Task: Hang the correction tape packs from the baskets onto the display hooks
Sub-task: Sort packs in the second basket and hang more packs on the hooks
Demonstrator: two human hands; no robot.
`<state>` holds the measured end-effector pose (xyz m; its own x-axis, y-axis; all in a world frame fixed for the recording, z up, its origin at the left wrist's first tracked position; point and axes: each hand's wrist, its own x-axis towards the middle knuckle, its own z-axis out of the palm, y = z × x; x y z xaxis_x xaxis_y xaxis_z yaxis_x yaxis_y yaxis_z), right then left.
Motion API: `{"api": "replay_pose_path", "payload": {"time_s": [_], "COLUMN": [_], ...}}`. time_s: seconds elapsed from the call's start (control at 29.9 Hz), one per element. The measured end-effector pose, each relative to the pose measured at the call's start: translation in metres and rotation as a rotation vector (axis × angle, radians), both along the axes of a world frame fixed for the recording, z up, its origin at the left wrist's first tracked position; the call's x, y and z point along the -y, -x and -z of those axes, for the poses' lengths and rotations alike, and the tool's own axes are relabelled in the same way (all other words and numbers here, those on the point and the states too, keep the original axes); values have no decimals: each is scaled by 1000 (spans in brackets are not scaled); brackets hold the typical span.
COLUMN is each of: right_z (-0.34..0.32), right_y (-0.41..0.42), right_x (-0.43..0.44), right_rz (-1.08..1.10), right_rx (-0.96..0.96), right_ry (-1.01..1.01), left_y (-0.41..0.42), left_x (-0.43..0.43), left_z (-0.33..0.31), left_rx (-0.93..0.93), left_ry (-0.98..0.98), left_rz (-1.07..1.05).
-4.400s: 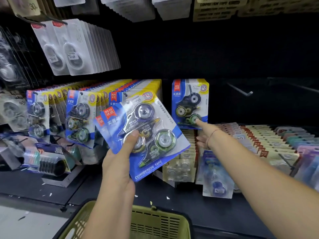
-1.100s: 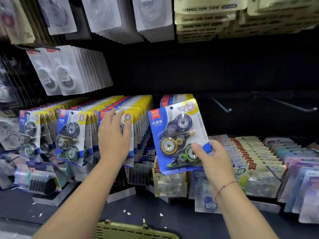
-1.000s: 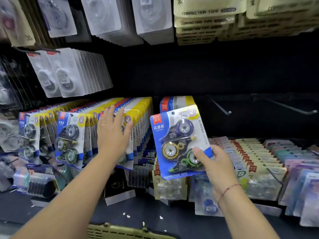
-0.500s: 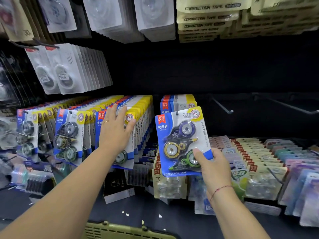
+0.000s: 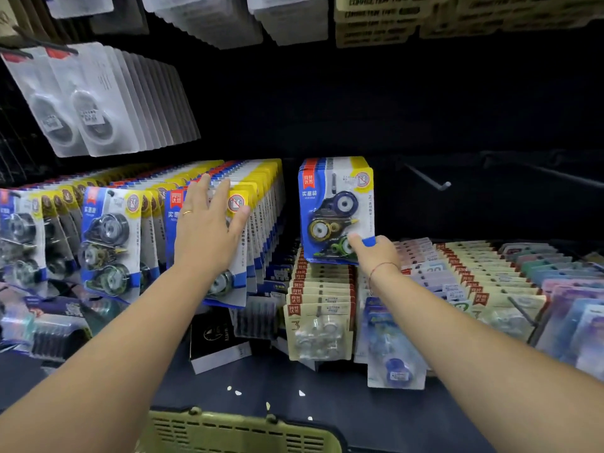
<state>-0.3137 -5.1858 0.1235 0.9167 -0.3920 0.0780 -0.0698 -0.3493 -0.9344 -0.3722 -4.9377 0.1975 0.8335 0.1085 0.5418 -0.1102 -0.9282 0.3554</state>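
right hand (image 5: pixel 376 256) pinches upright pack (image 5: pixel 336 207), face outward, left hand (image 5: pixel 206 233) flat on row (image 5: pixel 261 197)

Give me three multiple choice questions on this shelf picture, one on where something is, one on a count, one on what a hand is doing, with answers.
1. Where is the blue pack that the right hand pinches?
A) in a basket
B) upright at the front of the short stack
C) flat on the shelf floor

2. How many tape dispensers does that pack show?
A) one
B) three
C) six

3. How is the left hand?
A) a fist, holding nothing
B) curled round a pack
C) flat, fingers straight, on a full row's front pack

Answers: B, it stands before the stack; B, three sit one above another; C, the fingers lie straight over the pack.
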Motion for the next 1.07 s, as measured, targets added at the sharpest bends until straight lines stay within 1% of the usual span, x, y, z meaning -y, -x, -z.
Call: {"api": "replay_pose_path", "payload": {"time_s": [0.1,0.17,0.27,0.33,0.4,0.47,0.53,0.67,0.77,0.87,0.9,0.97,1.04,1.07], "right_z": [-6,-12,-14,-13,-11,-7,-1,24,44,65,72,83,94,100], "right_y": [20,47,105,150,194,236,274,337,355,343,335,320,311,309], "right_x": [19,46,107,157,210,262,309,381,402,402,400,395,393,393], "right_rz": [-131,-218,-356,-393,-355,-249,-121,58,63,-48,-109,-222,-269,-273], "right_rx": [4,0,-8,-17,-40,-61,-100,-195,-276,-403,-482,-713,-949,-1036], "right_ry": [101,181,256,282,317,303,304,279,288,336,395,564,678,713], "left_y": [8,23,59,84,108,133,159,207,229,235,235,235,236,237], "left_x": [11,31,86,135,184,233,280,360,399,415,416,415,413,413], "left_z": [0,7,28,45,64,85,107,145,174,197,204,213,219,221], "left_rx": [14,60,87,0,-160,-344,-485,-679,-739,-758,-760,-753,-738,-728], "left_ry": [-47,-35,43,112,166,190,181,105,-17,-207,-268,-352,-369,-364], "left_rz": [-72,-93,19,146,263,376,479,629,701,754,763,767,766,766]}}
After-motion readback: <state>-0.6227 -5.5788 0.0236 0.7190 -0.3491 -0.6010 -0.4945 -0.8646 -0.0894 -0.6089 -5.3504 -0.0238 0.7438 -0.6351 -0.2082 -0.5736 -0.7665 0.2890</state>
